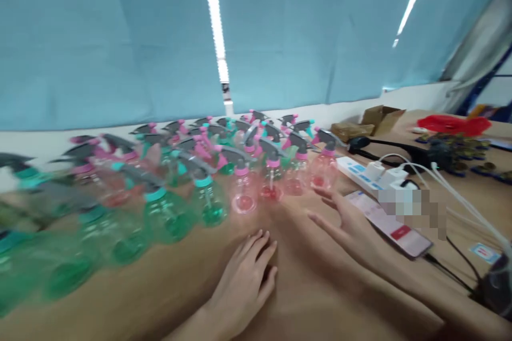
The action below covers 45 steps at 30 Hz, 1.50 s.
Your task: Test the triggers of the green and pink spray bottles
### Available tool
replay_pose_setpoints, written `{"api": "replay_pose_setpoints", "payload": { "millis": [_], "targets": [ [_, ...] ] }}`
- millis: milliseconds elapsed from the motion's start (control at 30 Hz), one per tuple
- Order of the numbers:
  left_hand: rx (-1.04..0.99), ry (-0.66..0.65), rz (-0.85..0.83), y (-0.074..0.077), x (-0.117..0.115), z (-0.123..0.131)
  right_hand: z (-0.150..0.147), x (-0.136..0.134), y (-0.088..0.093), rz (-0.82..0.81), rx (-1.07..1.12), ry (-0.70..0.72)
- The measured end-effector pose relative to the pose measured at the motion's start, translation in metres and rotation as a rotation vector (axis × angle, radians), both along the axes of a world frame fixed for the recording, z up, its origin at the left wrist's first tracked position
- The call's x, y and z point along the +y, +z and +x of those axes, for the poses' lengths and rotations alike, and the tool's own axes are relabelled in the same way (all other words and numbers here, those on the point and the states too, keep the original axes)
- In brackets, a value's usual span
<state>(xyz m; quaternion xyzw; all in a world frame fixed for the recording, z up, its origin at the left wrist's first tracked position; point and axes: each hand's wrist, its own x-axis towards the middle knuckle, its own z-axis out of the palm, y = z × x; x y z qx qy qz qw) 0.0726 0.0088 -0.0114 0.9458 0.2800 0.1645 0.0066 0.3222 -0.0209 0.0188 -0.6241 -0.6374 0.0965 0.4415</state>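
My left hand (250, 272) lies on the brown table, empty, its fingers loosely stretched towards the bottles. To its right my right hand (340, 218) hovers or rests beside a phone (390, 224), fingers apart and holding nothing. Just past its fingertips stands a pink spray bottle (325, 165) with a grey and pink trigger head. A second pink spray bottle (244, 192) and a green spray bottle (210, 202) with a turquoise collar stand beyond my left hand. Many more green and pink ones crowd the left and back, blurred at the left edge.
A white power strip (356, 170) with plugs and cables lies behind the phone. Further back are an open cardboard box (382, 120), a black headset-like object (400, 149) and a red bag (454, 124). A blue curtain (280, 32) hangs behind the table.
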Motion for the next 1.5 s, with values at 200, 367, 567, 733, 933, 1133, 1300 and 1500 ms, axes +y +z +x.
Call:
{"api": "replay_pose_setpoints", "payload": {
  "millis": [200,367,567,733,933,1133,1300,1500],
  "targets": [
    [0.002,0.221,0.025,0.005,-0.038,-0.113,-0.118,0.018,-0.002,-0.011,-0.098,0.449],
    [-0.033,0.412,0.006,0.009,-0.075,-0.197,-0.221,0.023,0.008,-0.009,-0.097,0.679],
    [-0.238,0.635,-0.120,0.015,-0.109,-0.276,-0.330,0.021,0.014,0.016,-0.041,0.931],
    [-0.457,0.799,-0.185,0.022,-0.110,-0.333,-0.400,0.020,0.015,-0.012,0.072,1.022],
    [-0.709,0.988,-0.134,0.025,-0.085,-0.392,-0.449,0.027,0.009,-0.089,0.229,1.065],
    [-0.809,1.102,-0.009,0.026,-0.045,-0.412,-0.476,0.037,0.002,-0.168,0.299,1.110],
    [-0.816,1.083,-0.048,0.043,-0.013,-0.415,-0.478,0.034,0.002,-0.246,0.287,1.130],
    [-0.862,0.989,-0.135,0.064,0.010,-0.410,-0.463,0.030,0.004,-0.314,0.283,1.118]
  ]
}}
